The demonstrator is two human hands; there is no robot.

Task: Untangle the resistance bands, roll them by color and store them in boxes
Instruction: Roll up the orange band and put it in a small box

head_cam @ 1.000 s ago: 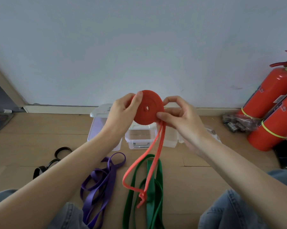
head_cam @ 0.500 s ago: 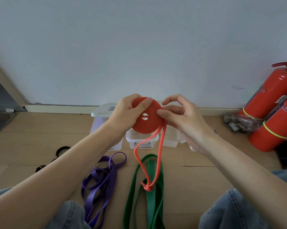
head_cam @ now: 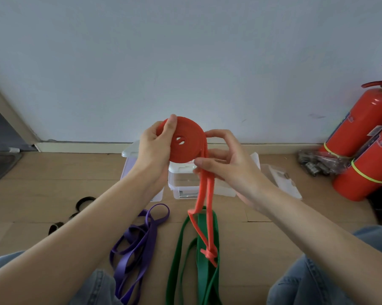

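**Red band nearly rolled**

The red roll (head_cam: pixel 185 139) is held up above the boxes (head_cam: pixel 185 183): left hand (head_cam: pixel 157 148) grips it, right hand (head_cam: pixel 225 164) pinches the hanging tail (head_cam: pixel 204 208). Next, likely undo the tail's knot (head_cam: pixel 208 255), finish winding, then box it. Purple band (head_cam: pixel 137 245) and green band (head_cam: pixel 198 256) wait unrolled on the floor.

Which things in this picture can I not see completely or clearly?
Head view:
- Clear boxes: partly hidden by both hands and the red roll.
- Green band and purple band: cut off by the bottom edge.
- Black bands: partly behind the left forearm.
- Fire extinguishers: cut off by the right edge.
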